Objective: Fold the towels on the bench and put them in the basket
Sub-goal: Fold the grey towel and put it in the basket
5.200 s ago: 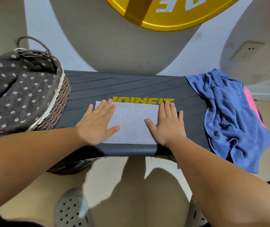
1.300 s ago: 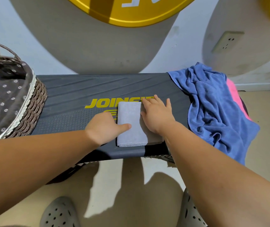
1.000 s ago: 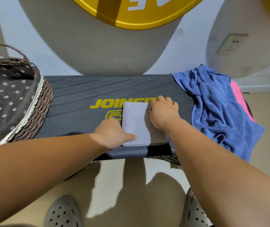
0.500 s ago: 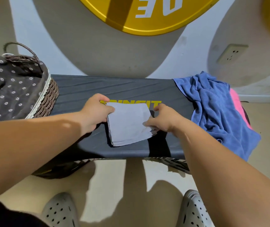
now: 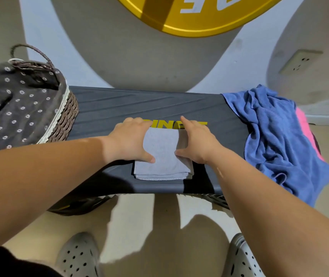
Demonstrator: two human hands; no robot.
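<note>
A folded grey towel (image 5: 162,156) lies flat on the dark bench (image 5: 119,104), just below the middle of the frame, near the bench's front edge; its layered edges show along the near side, and its far edge covers part of the yellow lettering.

The left hand (image 5: 129,140) lies along the towel's left edge, fingers nearly straight and pointing away, thumb spread out and pressed on the top of the cloth; the right hand (image 5: 198,142) mirrors it on the right edge, index finger stretched forward, thumb tip on the top layer; neither hand is closed round the towel, and I cannot tell whether any fingertip sits under an edge.

The basket (image 5: 65,120), wicker with a dark flowered liner, stands at the upper left, on the bench's left end, well apart from the grey towel; a crumpled blue towel (image 5: 275,136) hangs over the right end, with a pink towel (image 5: 303,124) showing from under its right side.

A yellow disc (image 5: 189,21) fills the top of the frame; a socket (image 5: 299,60) sits at upper right; two perforated grey shoes (image 5: 77,254) stand at the bottom.
</note>
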